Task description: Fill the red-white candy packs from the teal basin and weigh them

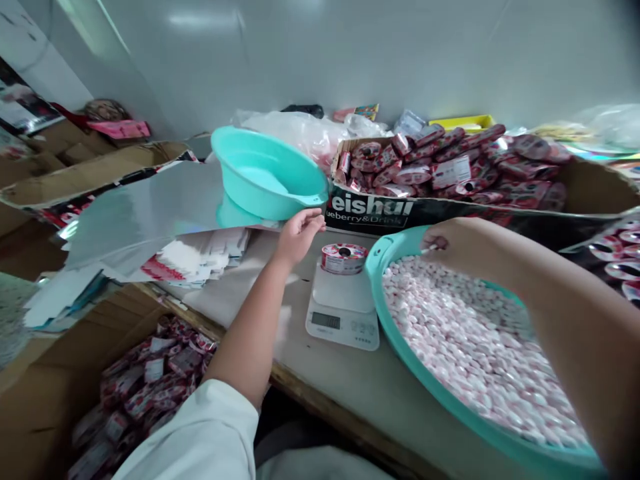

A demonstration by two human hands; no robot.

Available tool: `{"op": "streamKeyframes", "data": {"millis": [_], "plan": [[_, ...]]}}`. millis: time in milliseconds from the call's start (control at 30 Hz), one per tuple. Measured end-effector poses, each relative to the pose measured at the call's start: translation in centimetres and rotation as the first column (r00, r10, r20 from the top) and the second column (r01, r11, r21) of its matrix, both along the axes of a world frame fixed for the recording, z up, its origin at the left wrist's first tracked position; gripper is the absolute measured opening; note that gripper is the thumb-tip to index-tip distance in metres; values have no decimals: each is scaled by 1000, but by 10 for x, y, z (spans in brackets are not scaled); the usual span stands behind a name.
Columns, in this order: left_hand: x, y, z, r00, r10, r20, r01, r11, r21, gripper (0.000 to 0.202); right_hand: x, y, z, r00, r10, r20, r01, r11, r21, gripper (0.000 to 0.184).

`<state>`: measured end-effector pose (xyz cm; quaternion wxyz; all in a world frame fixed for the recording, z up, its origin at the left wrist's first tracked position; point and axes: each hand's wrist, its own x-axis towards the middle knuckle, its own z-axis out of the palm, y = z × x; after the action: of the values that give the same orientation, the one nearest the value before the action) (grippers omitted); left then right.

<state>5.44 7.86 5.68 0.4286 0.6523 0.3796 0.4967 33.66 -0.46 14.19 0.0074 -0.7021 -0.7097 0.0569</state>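
Observation:
A white digital scale lies on the table with a small red-and-white printed oval tin on its platform. The tin has a dark round opening in its top. My left hand hovers behind and left of the tin, fingers loosely bent and apart, with nothing visible in them. Beside the scale, a large turquoise basin holds many small pale pink-and-white candies. My right hand is over its far rim, fingers curled round what looks like a white candy; its palm is hidden.
An open carton full of similar red packs stands behind. A second turquoise basin sits tilted at the back left, beside a shiny sheet and stacked printed cards. Another cardboard box with packs stands below the table's left edge.

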Motion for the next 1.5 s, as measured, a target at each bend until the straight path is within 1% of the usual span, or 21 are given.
{"op": "streamKeyframes", "data": {"millis": [33, 67, 100, 133, 167, 233, 367, 467, 533, 633, 700, 767, 867, 933, 1033, 1167, 1200, 1267, 1367, 1433, 1500], "plan": [[-1, 0, -1, 992, 68, -105, -59, 995, 81, 38, -1, -1, 0, 1000, -11, 15, 12, 999, -42, 5], [-2, -1, -1, 966, 135, -222, -96, 980, 176, 34, -3, -1, 0, 1000, -16, 26, 18, 997, -78, 5], [-3, -3, -1, 924, 193, -330, -104, 957, 269, 30, -4, -2, 1, 999, -16, 31, 19, 995, -102, 5], [-3, -4, -1, 878, 237, -416, -89, 935, 344, 27, -6, -2, 0, 999, -10, 31, 14, 993, -115, 6], [-4, -5, -1, 840, 262, -475, -65, 918, 392, 25, -7, -1, 0, 1000, -5, 26, 8, 993, -121, 6], [-4, -8, 1, 806, 272, -526, -25, 903, 429, 26, -6, -1, -3, 1000, -10, 9, 11, 992, -124, 6], [-4, -9, 3, 787, 300, -539, -9, 879, 476, 37, 0, -1, -7, 1000, -15, -12, 14, 996, -85, 7], [-5, -7, 1, 786, 314, -533, -3, 864, 504, 42, -1, -3, -6, 999, -11, -42, 11, 1000, -1, 8], [-5, -7, 0, 800, 323, -505, -5, 846, 534, 43, -6, -6, -4, 994, 1, -112, 8, 997, 80, 10], [-4, -8, 1, 845, 326, -423, -20, 811, 585, 42, -16, -11, -1, 977, 40, -208, 1, 981, 194, 13], [-1, -11, 4, 882, 297, -367, -17, 797, 604, 41, -21, -14, -1, 972, 69, -225, -18, 975, 222, 13], [3, -16, 8, 909, 254, -332, 9, 783, 622, 40, -25, -16, 0, 969, 101, -226, -49, 974, 222, 13], [10, -25, 13, 921, 214, -324, 55, 754, 655, 37, -29, -19, 0, 958, 157, -242, -94, 963, 252, 16], [15, -31, 16, 933, 183, -308, 76, 739, 670, 33, -33, -20, -1, 937, 216, -274, -130, 945, 300, 17], [23, -39, 17, 953, 92, -290, 139, 716, 684, 31, -42, -22, -3, 903, 303, -305, -182, 912, 367, 15], [35, -49, 15, 943, -10, -333, 254, 669, 698, 37, -52, -24, -7, 894, 313, -322, -200, 920, 338, 13], [37, -51, 14, 940, -23, -339, 267, 666, 696, 38, -54, -25, -7, 889, 310, -338, -196, 923, 330, 13], [42, -55, 13, 940, -23, -339, 263, 683, 681, 41, -57, -27, -7, 868, 299, -397, -177, 933, 314, 12], [46, -60, 12, 948, 38, -317, 194, 720, 667, 42, -61, -30, -3, 829, 254, -498, -124, 952, 279, 14], [46, -63, 12, 940, 101, -327, 156, 725, 671, 40, -63, -32, 0, 824, 213, -526, -93, 965, 245, 15], [45, -64, 13, 920, 160, -358, 141, 717, 682, 38, -63, -33, 3, 830, 180, -528, -77, 974, 212, 17]]}}
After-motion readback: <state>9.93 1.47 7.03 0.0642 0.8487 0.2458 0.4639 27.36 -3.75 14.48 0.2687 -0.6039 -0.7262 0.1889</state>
